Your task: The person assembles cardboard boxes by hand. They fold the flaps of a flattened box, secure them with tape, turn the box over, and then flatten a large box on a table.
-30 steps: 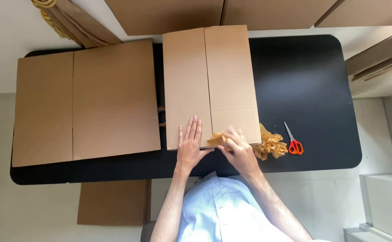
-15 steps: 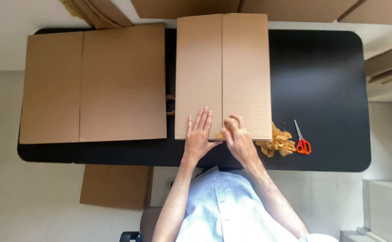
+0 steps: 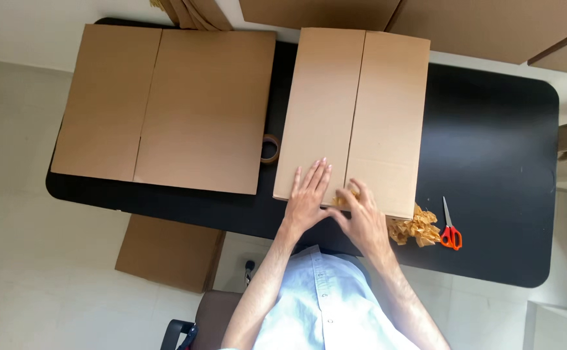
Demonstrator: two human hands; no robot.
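A closed cardboard box (image 3: 354,110) lies flat on the black table (image 3: 491,162) in front of me. My left hand (image 3: 308,198) presses flat on its near edge, fingers spread, left of the centre seam. My right hand (image 3: 361,217) sits just right of the seam at the same edge, fingers pinched on a crumpled bit of brown tape (image 3: 345,196).
A second flat cardboard box (image 3: 166,107) covers the table's left side. A tape roll (image 3: 270,148) peeks out between the boxes. Crumpled brown tape (image 3: 416,227) and orange-handled scissors (image 3: 450,230) lie at the right. More cardboard (image 3: 166,253) rests on the floor.
The view has shifted a little. Both hands stay at the box's near edge; my right hand's fingers have worked closer around the tape at the seam.
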